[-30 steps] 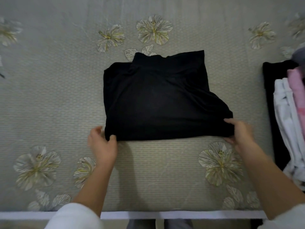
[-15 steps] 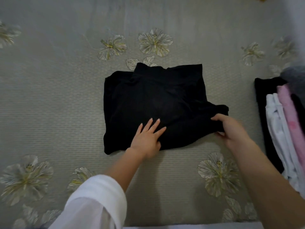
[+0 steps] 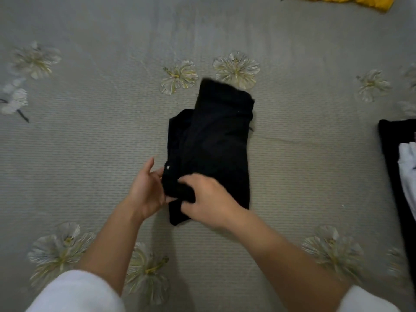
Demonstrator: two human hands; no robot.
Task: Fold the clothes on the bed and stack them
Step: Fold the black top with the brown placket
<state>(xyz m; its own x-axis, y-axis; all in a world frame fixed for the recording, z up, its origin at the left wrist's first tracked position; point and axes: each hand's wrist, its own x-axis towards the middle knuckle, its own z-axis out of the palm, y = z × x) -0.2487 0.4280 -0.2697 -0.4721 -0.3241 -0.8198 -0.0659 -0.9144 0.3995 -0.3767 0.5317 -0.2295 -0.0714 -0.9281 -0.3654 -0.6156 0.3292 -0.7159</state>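
The black garment (image 3: pixel 216 143) lies mid-bed on the floral bedspread (image 3: pixel 90 143), folded into a narrow upright panel, its far end uneven. The right hand (image 3: pixel 209 199) is curled over a bunched fold at the near left corner and grips it, probably to tuck loose fabric under. The left hand (image 3: pixel 146 190) is spread, thumb lifted, palm against that same edge as a backstop. The fabric is soft, matte and limp. The folded stack (image 3: pixel 396 165), black and white, waits well apart at the right edge. A yellow cloth (image 3: pixel 351 1) lies far off.
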